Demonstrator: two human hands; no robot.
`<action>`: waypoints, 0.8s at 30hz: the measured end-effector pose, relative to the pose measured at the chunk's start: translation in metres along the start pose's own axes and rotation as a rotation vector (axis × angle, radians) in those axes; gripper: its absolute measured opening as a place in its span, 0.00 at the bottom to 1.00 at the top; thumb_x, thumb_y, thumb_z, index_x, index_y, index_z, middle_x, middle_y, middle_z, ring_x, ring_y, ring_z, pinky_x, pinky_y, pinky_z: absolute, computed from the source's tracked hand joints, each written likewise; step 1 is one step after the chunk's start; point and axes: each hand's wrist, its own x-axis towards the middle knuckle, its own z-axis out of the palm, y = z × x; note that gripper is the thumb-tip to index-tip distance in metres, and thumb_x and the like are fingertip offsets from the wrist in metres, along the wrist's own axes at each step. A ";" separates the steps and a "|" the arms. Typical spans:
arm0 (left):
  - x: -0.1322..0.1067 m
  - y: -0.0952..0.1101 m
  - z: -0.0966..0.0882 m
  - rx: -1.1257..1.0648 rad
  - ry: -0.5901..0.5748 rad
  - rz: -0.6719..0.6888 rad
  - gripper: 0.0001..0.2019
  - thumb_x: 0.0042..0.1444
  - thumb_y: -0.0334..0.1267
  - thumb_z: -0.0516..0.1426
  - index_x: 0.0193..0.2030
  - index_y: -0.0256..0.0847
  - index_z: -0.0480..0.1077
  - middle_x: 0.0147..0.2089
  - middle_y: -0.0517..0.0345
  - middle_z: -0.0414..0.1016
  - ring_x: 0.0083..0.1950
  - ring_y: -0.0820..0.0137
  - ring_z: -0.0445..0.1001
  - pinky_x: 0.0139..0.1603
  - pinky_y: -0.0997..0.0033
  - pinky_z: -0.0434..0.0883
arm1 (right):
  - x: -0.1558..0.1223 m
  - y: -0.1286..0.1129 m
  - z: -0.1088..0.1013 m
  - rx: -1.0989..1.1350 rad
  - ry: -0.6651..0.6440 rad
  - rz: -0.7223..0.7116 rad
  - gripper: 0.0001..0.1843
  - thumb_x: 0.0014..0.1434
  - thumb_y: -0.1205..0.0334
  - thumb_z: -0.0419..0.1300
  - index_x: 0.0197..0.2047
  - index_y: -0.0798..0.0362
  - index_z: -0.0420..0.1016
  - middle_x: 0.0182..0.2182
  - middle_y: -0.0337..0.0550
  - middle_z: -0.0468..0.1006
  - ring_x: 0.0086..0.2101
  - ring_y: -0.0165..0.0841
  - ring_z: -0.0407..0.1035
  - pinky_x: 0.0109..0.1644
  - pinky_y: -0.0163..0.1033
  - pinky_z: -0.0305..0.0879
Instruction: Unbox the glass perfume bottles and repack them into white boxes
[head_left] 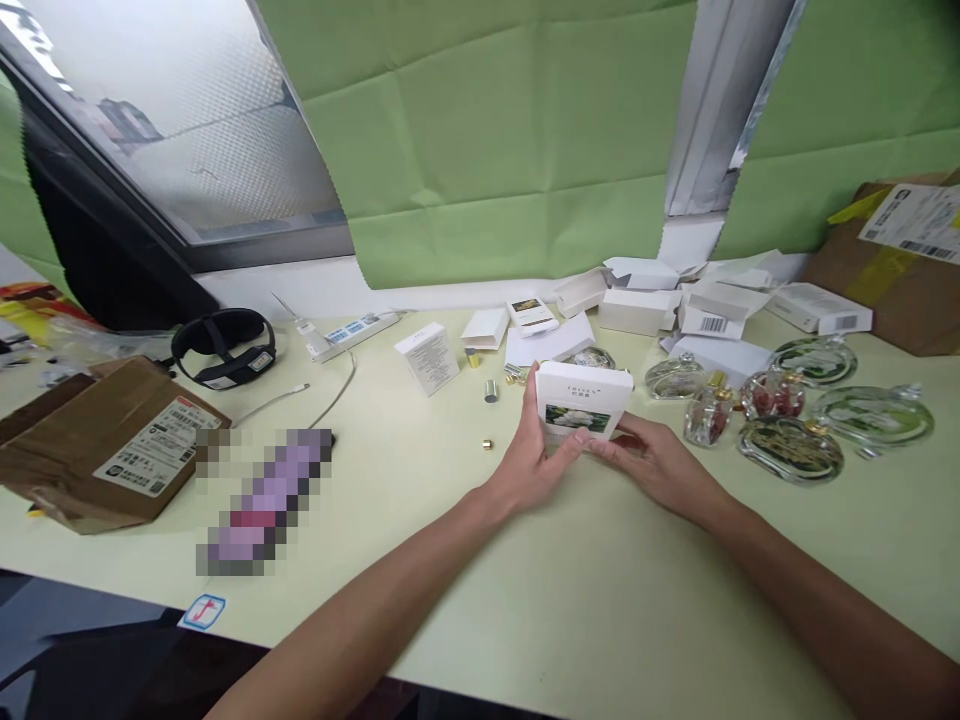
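A white perfume box (pixel 577 400) with a floral picture on its front is held upright between both hands, a little right of centre. My left hand (pixel 534 445) is wrapped round its left side, thumb on the front. My right hand (pixel 645 455) grips the lower right edge, its thumb near the picture. Behind the box a glass bottle (pixel 592 358) is partly hidden. Left of my hands lie a small gold collar (pixel 487 444), a silver cap (pixel 491 391) and a yellow-gold cap (pixel 472 358). Another white box (pixel 427 358) with printed text stands beyond them.
Several glass perfume bottles (pixel 791 449) lie at the right, with white cartons (pixel 637 310) piled behind them. Brown cardboard boxes stand at the left (pixel 112 440) and far right (pixel 892 270). A headset (pixel 225 348), power strip (pixel 354 335) and pixelated purple object (pixel 266 500) are on the left.
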 end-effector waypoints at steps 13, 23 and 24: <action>0.007 0.003 -0.004 -0.054 0.143 -0.032 0.26 0.69 0.51 0.47 0.69 0.42 0.59 0.71 0.52 0.60 0.72 0.61 0.58 0.70 0.63 0.59 | 0.003 -0.006 -0.005 0.167 0.138 0.081 0.31 0.65 0.48 0.57 0.69 0.43 0.61 0.60 0.44 0.73 0.48 0.40 0.74 0.39 0.40 0.75; 0.010 -0.004 -0.004 -0.086 0.214 -0.125 0.27 0.65 0.53 0.54 0.66 0.42 0.62 0.63 0.48 0.69 0.62 0.59 0.69 0.56 0.63 0.72 | 0.005 -0.003 -0.005 0.219 0.170 0.152 0.34 0.62 0.45 0.60 0.69 0.45 0.61 0.58 0.47 0.75 0.52 0.44 0.74 0.54 0.50 0.74; 0.010 -0.004 -0.004 -0.093 0.220 -0.138 0.28 0.64 0.53 0.54 0.66 0.42 0.61 0.61 0.48 0.70 0.60 0.60 0.70 0.55 0.63 0.72 | 0.004 -0.004 -0.006 0.216 0.182 0.159 0.36 0.62 0.45 0.60 0.69 0.44 0.58 0.57 0.48 0.76 0.51 0.44 0.74 0.53 0.51 0.74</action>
